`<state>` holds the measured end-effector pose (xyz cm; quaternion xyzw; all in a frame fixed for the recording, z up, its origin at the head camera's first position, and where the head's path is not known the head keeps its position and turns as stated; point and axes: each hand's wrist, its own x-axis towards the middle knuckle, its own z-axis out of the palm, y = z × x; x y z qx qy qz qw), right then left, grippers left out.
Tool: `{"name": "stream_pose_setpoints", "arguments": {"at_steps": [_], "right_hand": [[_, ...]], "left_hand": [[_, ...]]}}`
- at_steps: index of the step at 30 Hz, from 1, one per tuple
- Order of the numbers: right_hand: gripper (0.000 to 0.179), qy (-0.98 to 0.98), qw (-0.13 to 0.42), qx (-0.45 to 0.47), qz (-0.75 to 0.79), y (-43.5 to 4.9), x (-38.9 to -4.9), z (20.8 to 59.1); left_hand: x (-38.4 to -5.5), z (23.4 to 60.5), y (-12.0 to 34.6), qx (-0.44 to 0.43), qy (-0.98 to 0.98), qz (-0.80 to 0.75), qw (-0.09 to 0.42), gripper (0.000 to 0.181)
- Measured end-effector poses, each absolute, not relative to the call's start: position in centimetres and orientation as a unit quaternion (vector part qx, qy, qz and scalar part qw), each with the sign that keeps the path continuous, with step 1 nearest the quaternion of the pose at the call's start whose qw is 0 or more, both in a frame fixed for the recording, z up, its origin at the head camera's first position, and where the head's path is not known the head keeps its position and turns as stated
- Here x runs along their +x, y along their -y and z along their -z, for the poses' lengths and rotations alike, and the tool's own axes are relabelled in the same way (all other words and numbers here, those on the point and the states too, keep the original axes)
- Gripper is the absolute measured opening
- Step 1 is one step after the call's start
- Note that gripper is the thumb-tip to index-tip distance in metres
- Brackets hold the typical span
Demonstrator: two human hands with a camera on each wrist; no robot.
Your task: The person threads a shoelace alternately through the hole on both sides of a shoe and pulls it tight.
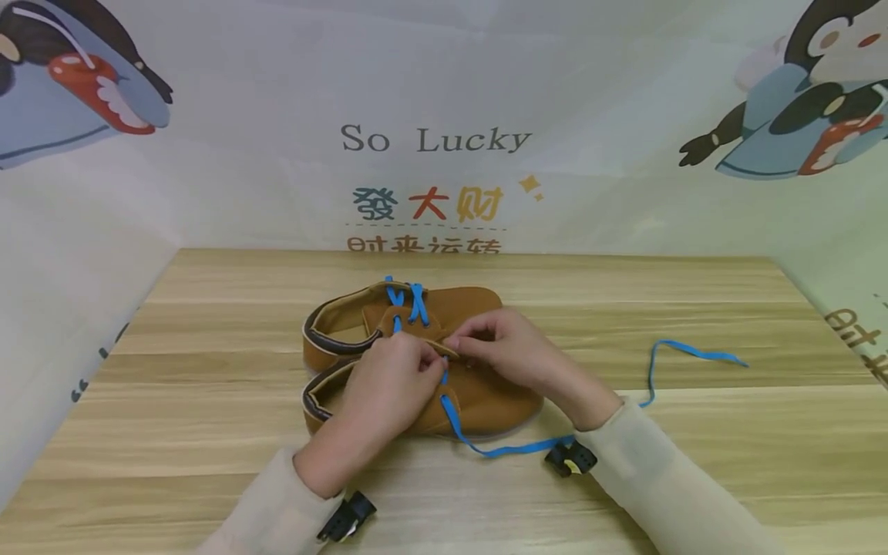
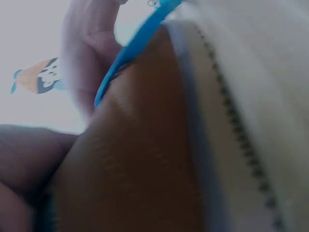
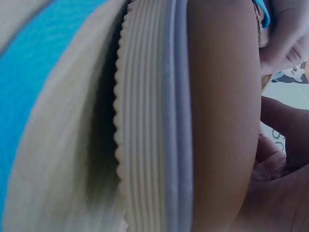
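Two brown shoes lie side by side, toes to the right; the far shoe (image 1: 465, 299) has blue lace crossed over its front. In the near shoe (image 1: 496, 401), a blue shoelace (image 1: 452, 416) comes out by the eyelets and trails right. My left hand (image 1: 391, 381) is over this shoe's opening, thumb and fingers pinching the lace beside the eyelet flap (image 1: 441, 348). From the right, my right hand (image 1: 516, 347) pinches the raised edge of that flap. Its fingertips are close to the left ones. The lace tip is hidden. In the left wrist view the lace (image 2: 140, 41) runs along the shoe's edge.
The shoes stand on a wood-grain table (image 1: 208, 324). The lace's loose end (image 1: 697, 352) lies beyond my right forearm. A printed white backdrop (image 1: 277, 100) rises behind and at both sides. Small black devices (image 1: 347, 516) are strapped at the wrists.
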<state>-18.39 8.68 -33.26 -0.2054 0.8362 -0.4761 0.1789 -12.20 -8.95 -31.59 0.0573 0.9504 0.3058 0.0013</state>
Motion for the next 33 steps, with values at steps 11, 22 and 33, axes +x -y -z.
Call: {"name": "stream_pose_setpoints", "arguments": {"at_steps": [11, 22, 33], "right_hand": [[0.020, -0.840, 0.162, -0.222, 0.467, -8.1, -18.1, 32.6], [0.022, -0.839, 0.113, -0.218, 0.486, -7.9, -18.8, 31.8], [0.030, -0.856, 0.196, -0.199, 0.434, -8.7, -18.9, 31.6]], "left_hand": [[-11.8, 28.9, 11.4, 0.120, -0.958, -0.232, -0.116, 0.011], [-13.0, 30.3, 12.1, 0.155, -0.956, -0.249, -0.018, 0.004], [-13.2, 30.2, 12.2, 0.152, -0.959, -0.240, -0.014, 0.006]]}}
